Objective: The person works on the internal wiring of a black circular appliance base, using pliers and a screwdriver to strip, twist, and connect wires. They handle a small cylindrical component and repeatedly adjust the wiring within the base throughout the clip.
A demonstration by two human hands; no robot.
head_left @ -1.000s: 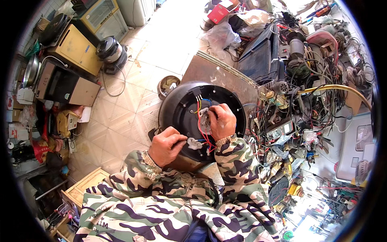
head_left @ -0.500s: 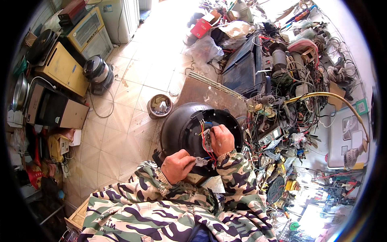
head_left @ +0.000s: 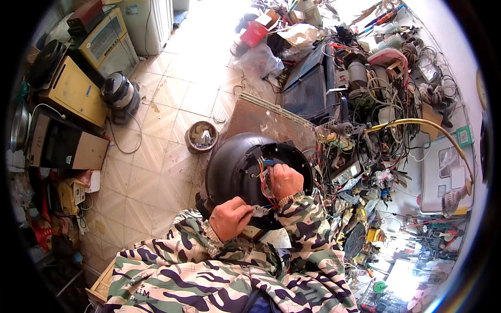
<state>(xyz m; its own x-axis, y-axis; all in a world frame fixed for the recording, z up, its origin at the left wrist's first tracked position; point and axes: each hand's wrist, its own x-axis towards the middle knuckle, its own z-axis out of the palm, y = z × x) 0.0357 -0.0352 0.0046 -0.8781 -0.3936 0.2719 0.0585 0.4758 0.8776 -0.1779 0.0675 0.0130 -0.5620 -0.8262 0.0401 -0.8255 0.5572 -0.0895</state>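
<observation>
A round black appliance housing lies tilted in front of me, its open side turned toward me and to the right. Red, yellow and blue wires run through the inside. My left hand, at the near rim, pinches a small grey-white piece beside the wires. Reaching into the opening, my right hand is closed against a greyish part behind the wires. Its fingertips are partly hidden, so what they hold cannot be made out.
A worn board lies under and beyond the housing. To its left stands a small round bin with scraps. Tangled cables and parts crowd the right side, with a bent yellow lamp arm. A cooker stands on the tiled floor.
The whole view has shifted slightly. My right hand has turned a little inside the housing, with the back of the hand more in sight. My left hand keeps its pinch on the grey-white piece.
</observation>
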